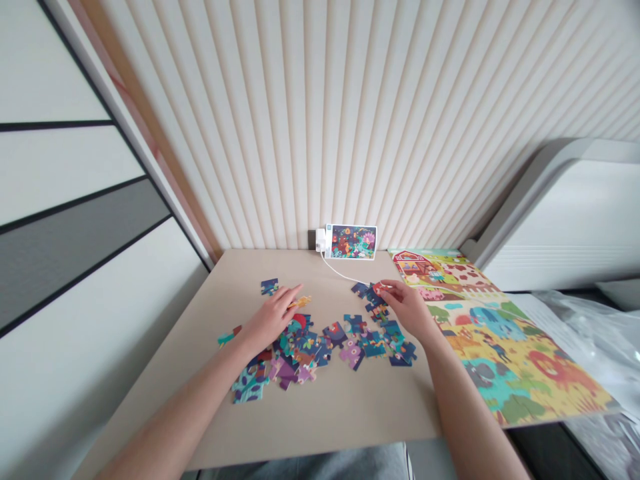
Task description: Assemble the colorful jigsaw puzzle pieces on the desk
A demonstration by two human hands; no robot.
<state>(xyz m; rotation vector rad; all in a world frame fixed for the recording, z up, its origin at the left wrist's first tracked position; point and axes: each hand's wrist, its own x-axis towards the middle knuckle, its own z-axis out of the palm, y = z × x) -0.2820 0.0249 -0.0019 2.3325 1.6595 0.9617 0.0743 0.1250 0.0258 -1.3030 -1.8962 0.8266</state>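
In the head view, the landmark is the small picture card [353,242], which stands at the far edge of the beige table [320,423] against the pale ribbed wall [310,120]. The person's two hands are well apart, both nearer the person than the card. The left hand [273,317], to the card's left, has a yellow piece [301,302] between its thumb and fingers. The right hand [400,299], to the card's right, pinches a red piece [382,288] at the fingertips, just above some dark blue pieces. Nearer the person than the card and to its left, a heap of puzzle pieces [285,367] lies loosely overlapped beneath the left wrist; a looser spread of pieces [375,343] lies on the near side of the card, reaching out to its right. One blue piece [269,287] sits by itself to the card's left, beyond the left hand. Just beside the card on the left is a white charger [321,240], its cable [336,270] running past the card's near side toward the right hand. Right of the card lie a farm puzzle [457,275] and, nearer the person, an animal puzzle [520,367], both assembled.
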